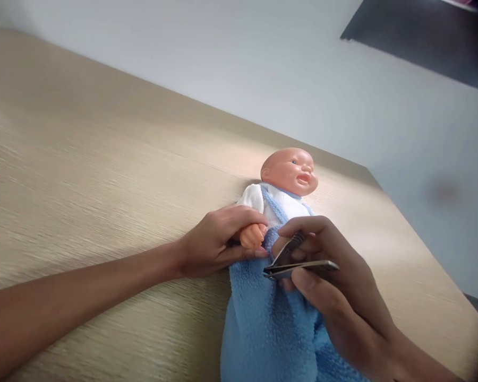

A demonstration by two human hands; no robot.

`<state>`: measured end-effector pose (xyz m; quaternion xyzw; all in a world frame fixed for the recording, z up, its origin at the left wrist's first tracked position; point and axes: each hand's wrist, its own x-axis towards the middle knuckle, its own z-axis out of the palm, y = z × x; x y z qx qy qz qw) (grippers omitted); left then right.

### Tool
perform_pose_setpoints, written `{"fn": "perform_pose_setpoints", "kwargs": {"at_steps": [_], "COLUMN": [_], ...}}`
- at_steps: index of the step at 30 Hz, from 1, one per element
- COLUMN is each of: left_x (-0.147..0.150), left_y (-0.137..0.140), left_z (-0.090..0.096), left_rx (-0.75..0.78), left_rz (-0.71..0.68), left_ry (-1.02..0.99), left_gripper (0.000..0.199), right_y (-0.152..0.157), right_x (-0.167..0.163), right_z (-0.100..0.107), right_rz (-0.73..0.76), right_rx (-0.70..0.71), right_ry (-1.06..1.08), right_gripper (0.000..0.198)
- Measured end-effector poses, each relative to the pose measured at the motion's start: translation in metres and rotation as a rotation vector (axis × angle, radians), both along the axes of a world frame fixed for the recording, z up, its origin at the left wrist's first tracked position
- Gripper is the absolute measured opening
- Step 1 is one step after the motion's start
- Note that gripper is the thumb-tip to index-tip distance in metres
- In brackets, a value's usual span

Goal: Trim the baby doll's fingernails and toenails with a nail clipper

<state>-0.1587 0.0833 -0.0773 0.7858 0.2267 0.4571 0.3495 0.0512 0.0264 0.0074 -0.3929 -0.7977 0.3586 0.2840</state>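
Note:
A baby doll (289, 172) in a white top and blue fleece overalls (263, 313) lies on its back on the table. My left hand (223, 233) grips the doll's hand (252, 235) between thumb and fingers. In my right hand (326, 276) is a metal nail clipper (290, 265), its lever raised at an angle from the body. The clipper's jaws point left, just below and to the right of the doll's hand and apart from it. My right hand hides the doll's other arm and part of its torso.
The light wood table (103, 159) runs under the doll, with its far edge slanting down to the right. Behind it is a pale wall or floor surface (223, 53). A dark grey panel (418, 40) shows at the upper right.

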Motion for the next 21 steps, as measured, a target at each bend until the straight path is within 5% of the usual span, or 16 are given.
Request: {"fn": "perform_pose_setpoints", "kwargs": {"at_steps": [7,14,21], "left_x": [0.008,0.024,0.023], "left_y": [-0.009,-0.032,-0.028], "left_z": [0.001,0.006,0.005], "left_rx": [-0.019,0.055,0.066], "left_rz": [0.053,0.281,0.243], "left_ry": [-0.034,-0.062,-0.052], "left_gripper": [0.030,0.021,0.021], "right_y": [0.012,0.035,0.043], "right_x": [0.005,0.009,0.006], "right_z": [-0.007,0.005,0.001], "right_rz": [0.053,0.132,0.217], "right_rx": [-0.144,0.121,-0.051], "right_ry": [0.234,0.180,0.260], "right_gripper": [0.037,0.040,0.035]}}
